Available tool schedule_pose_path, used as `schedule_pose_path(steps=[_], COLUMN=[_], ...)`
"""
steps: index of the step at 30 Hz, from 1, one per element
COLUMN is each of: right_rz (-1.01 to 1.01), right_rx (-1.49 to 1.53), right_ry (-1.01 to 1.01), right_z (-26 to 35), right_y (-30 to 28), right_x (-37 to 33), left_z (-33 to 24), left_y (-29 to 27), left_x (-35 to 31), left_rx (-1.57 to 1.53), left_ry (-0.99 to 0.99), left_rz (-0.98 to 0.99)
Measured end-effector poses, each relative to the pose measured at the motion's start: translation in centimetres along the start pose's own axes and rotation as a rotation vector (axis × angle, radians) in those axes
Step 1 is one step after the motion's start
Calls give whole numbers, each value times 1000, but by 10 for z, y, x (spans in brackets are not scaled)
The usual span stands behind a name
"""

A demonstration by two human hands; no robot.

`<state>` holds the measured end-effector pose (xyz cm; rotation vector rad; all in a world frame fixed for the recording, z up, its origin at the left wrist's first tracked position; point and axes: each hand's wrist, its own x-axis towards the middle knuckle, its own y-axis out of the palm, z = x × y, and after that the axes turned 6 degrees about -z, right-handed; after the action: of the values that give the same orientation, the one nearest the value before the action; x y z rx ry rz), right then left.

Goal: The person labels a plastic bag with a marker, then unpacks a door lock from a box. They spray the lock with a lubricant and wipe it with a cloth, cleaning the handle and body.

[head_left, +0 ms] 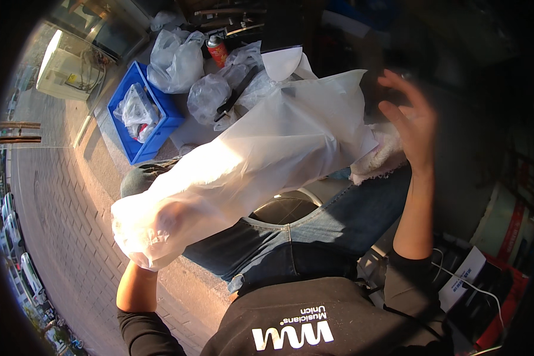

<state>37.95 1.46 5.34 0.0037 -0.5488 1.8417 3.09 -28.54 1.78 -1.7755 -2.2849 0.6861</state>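
Holding out one large plastic bag (261,154) appears to be the step in hand.
Right hand (418,127), upper right: fingers (401,85) spread and curved, gripping nothing visible, near the bag's loose end.
Left hand (167,217), centre left: a dim shape through the film; whether it grips, or lies inside or behind, cannot be told.
Next move, by judgement: calls for a light pinch on the loose edge by the right fingers.
Bag, particulars: milky, thin, translucent, creased; set diagonally across the middle of the frame; rounded and bunched at its lower-left end, pointed corner at its upper-right end.
Cloth (380,157), beside right wrist: fluffy, pinkish white.
Jeans (362,207), lower centre: blue denim.
Crate (167,132), upper left: blue, rigid, rectangular, containing clear-wrapped items (137,110).
Clear bags (175,62), top, left of centre: crumpled, glossy.
Can (217,53), alongside: red, cylindrical.
Paving (59,196), left: patterned brick.
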Motion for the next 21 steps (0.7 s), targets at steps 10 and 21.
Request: schedule_pose_path(steps=[10,21], right_rz=[388,-192], right_rx=[-217,78], right_ry=[-199,112], right_z=[5,-48], right_y=[35,-7], right_x=[38,20], left_z=[-12,-14], left_y=[-23,-24], left_x=[12,49], left_rx=[-57,98], left_ry=[-48,117], left_rz=[-7,-135])
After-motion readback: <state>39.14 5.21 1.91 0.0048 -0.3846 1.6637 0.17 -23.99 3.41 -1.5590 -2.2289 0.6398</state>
